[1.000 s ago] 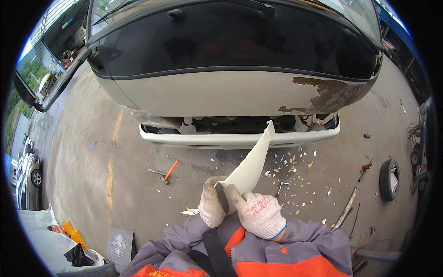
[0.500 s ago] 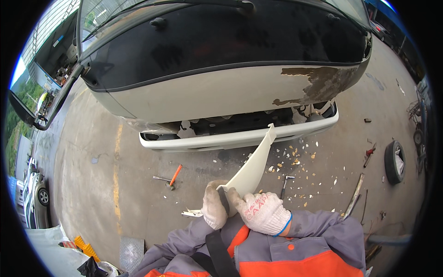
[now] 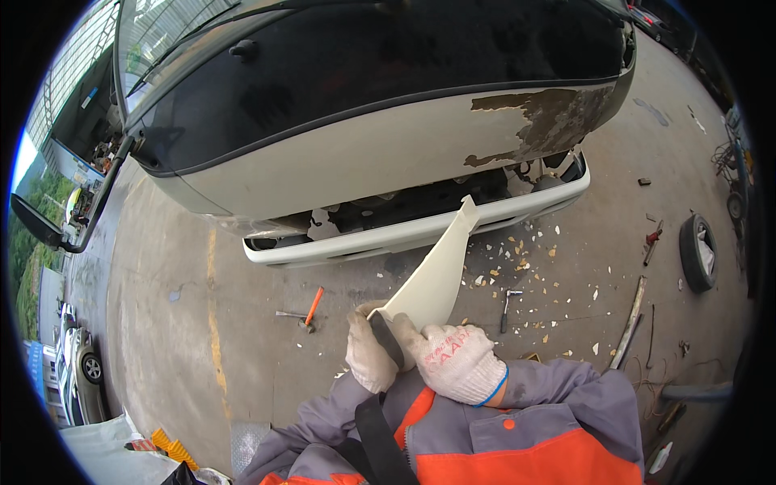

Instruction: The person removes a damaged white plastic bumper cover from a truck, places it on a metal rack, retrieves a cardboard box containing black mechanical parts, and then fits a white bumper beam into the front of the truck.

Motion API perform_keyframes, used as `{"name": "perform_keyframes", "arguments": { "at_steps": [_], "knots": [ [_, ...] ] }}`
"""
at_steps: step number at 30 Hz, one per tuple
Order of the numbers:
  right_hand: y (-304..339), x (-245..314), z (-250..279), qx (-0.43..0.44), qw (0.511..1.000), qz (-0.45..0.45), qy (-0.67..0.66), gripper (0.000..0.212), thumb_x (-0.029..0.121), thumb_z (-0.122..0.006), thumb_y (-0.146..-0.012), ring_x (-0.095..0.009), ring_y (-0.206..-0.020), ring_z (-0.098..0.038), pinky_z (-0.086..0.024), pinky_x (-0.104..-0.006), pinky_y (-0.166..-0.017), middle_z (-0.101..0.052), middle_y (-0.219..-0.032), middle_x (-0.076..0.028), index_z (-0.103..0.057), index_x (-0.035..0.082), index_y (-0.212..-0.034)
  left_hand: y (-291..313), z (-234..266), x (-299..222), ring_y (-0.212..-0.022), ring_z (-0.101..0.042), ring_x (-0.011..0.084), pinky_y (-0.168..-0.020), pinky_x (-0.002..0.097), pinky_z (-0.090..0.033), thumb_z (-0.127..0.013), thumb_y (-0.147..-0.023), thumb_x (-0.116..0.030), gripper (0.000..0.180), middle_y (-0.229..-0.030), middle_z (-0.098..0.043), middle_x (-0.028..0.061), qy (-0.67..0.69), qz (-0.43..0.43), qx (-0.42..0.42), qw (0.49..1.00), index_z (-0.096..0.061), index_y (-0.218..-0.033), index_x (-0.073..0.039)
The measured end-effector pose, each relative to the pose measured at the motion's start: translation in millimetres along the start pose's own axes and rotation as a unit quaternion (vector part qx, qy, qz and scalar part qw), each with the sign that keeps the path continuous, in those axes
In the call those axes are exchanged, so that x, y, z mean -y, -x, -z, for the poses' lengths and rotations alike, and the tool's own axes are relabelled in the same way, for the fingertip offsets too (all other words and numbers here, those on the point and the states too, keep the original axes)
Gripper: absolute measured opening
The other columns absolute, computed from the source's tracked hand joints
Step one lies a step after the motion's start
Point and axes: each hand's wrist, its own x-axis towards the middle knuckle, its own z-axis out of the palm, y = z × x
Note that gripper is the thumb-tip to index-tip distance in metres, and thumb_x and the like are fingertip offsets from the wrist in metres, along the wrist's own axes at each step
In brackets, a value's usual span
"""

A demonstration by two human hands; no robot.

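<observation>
A long, tapered cream trim panel (image 3: 432, 283) slants up and away from my chest, its narrow hooked tip in front of the vehicle's white bumper (image 3: 420, 233). My gloved left hand (image 3: 369, 354) is wrapped round the panel's near end from the left side. From the right, my gloved right hand (image 3: 459, 364) is closed on the same end, with its thumb and fingers against the near edge. A dark grey, rounded patch (image 3: 386, 338) shows between the hands; whether it belongs to the panel or is a separate piece, I cannot tell.
Ahead stands a vehicle front (image 3: 323, 153) with peeled paint (image 3: 558, 121) at its right. On the concrete lie an orange-handled hammer (image 3: 314, 305), a ratchet wrench (image 3: 506, 311), scattered paint chips (image 3: 525, 265), a stick (image 3: 630, 323) and a tyre (image 3: 697, 252). A side mirror (image 3: 36, 220) juts out left.
My view has tilted, so the vehicle slants more. The panel and both hands have shifted slightly left in the picture. Both hands keep their hold.
</observation>
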Motion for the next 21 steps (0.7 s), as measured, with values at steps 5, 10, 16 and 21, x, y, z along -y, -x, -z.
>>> {"name": "perform_keyframes", "arguments": {
  "at_steps": [5, 10, 16, 21],
  "knots": [
    [1, -1, 8, 0.022, 1.000, -0.006, -0.012, 0.056, 0.017, -0.059, -0.086, -0.022, -0.064, -0.067, -0.051, -0.0394, -0.049, -0.061, -0.074, -0.008, -0.051, 0.006, -0.140, 4, -3, 0, -0.101, -0.064, 0.0217, -0.092, 0.0379, -0.052, -0.029, -0.103, -0.068, 0.077, -0.109, -0.067, 0.0140, 0.035, 0.016, 0.045, 0.998, -0.057, -0.122, 0.001],
    [6, -2, 5, 0.014, 1.000, 0.000, 0.007, 0.056, 0.017, -0.059, -0.086, -0.023, -0.060, -0.066, -0.051, -0.0410, -0.050, -0.061, -0.074, -0.009, -0.052, 0.006, -0.141, 7, -5, 0, -0.098, -0.065, 0.0211, -0.090, 0.0369, -0.052, -0.029, -0.104, -0.067, 0.075, -0.109, -0.067, 0.0134, 0.026, 0.017, 0.055, 0.998, -0.055, -0.123, 0.001],
    [9, -4, 9, 0.026, 0.999, 0.018, 0.018, 0.054, 0.017, -0.058, -0.087, -0.022, -0.057, -0.064, -0.050, -0.0393, -0.047, -0.061, -0.072, -0.009, -0.055, 0.004, -0.138, 9, -4, 11, -0.094, -0.063, 0.0189, -0.086, 0.0357, -0.051, -0.029, -0.106, -0.061, 0.067, -0.103, -0.066, 0.0126, -0.011, -0.005, 0.054, 0.998, -0.057, -0.118, 0.000],
    [13, -5, 10, 0.019, 0.999, 0.024, 0.025, 0.054, 0.017, -0.059, -0.086, -0.022, -0.055, -0.064, -0.050, -0.0396, -0.047, -0.060, -0.071, -0.009, -0.056, 0.004, -0.138, 10, -8, 15, -0.091, -0.062, 0.0180, -0.084, 0.0350, -0.050, -0.030, -0.107, -0.056, 0.062, -0.099, -0.066, 0.0113, -0.032, -0.028, 0.032, 0.999, -0.060, -0.113, -0.001]
  ]
}}
